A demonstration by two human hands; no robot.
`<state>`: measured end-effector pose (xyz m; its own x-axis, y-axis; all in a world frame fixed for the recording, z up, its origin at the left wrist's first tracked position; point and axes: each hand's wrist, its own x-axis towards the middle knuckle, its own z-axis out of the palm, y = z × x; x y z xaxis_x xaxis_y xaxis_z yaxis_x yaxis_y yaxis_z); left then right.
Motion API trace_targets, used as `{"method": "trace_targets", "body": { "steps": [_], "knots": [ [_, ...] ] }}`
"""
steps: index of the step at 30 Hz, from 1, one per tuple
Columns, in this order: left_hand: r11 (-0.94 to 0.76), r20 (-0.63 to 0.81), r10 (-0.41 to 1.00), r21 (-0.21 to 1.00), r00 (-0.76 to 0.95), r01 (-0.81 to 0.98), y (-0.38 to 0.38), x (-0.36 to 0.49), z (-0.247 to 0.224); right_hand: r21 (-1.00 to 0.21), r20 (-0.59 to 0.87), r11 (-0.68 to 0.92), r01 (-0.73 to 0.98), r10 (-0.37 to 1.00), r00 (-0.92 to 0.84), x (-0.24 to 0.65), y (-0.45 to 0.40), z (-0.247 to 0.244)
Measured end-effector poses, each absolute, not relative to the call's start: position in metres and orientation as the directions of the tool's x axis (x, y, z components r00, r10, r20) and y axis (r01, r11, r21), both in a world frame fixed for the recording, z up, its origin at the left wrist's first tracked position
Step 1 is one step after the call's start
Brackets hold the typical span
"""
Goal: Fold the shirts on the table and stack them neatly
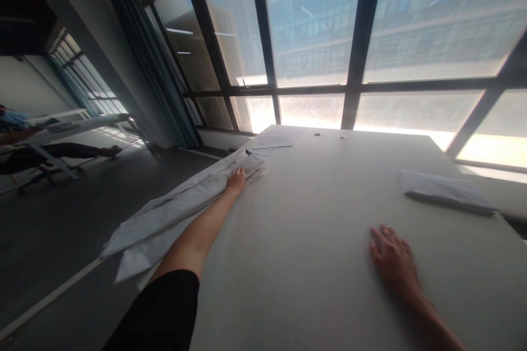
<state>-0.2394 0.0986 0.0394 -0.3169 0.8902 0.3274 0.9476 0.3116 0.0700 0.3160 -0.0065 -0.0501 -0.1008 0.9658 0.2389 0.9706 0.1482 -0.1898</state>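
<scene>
A long, loosely folded white cloth (177,211), perhaps a garment, lies along the table's left side, and part of it hangs over the edge. My left hand (236,180) reaches out to its far end, with the fingers closed on the fabric. The cloth just beyond those fingers is blurred. On the bare white table (304,241), my right hand (392,255) rests palm down with its fingers apart, holding nothing. A neatly folded white cloth (447,191) lies farther off to the right of that hand.
White sheets (274,141) lie at the table's far left corner. Near the far edge are a round cable hole (317,134) and a small object (343,137). Large windows (313,22) stand behind. At far left, a person's legs (69,149) show beneath another table (78,125).
</scene>
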Motion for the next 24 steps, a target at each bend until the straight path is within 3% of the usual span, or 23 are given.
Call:
{"method": "trace_targets", "body": {
  "steps": [9,15,20,24],
  "knots": [
    [0.377,0.329,0.852,0.154,-0.407,0.913,0.111,-0.230,0.055,-0.184,0.237,0.156,0.970,0.965,-0.111,0.316,-0.001,-0.048],
    [0.321,0.460,0.799,0.219,-0.388,0.921,0.118,-0.217,0.097,-0.203,0.249,0.148,0.968,0.964,-0.095,0.312,0.003,-0.047],
    [0.138,0.516,0.827,0.198,-0.223,0.970,0.129,-0.141,0.113,-0.269,0.258,0.157,0.950,0.962,-0.086,0.312,0.004,-0.050],
    [-0.146,0.424,0.903,0.158,0.066,0.977,0.111,-0.031,0.075,-0.491,0.283,0.148,0.858,0.959,-0.003,0.314,0.008,-0.046]
  ]
}}
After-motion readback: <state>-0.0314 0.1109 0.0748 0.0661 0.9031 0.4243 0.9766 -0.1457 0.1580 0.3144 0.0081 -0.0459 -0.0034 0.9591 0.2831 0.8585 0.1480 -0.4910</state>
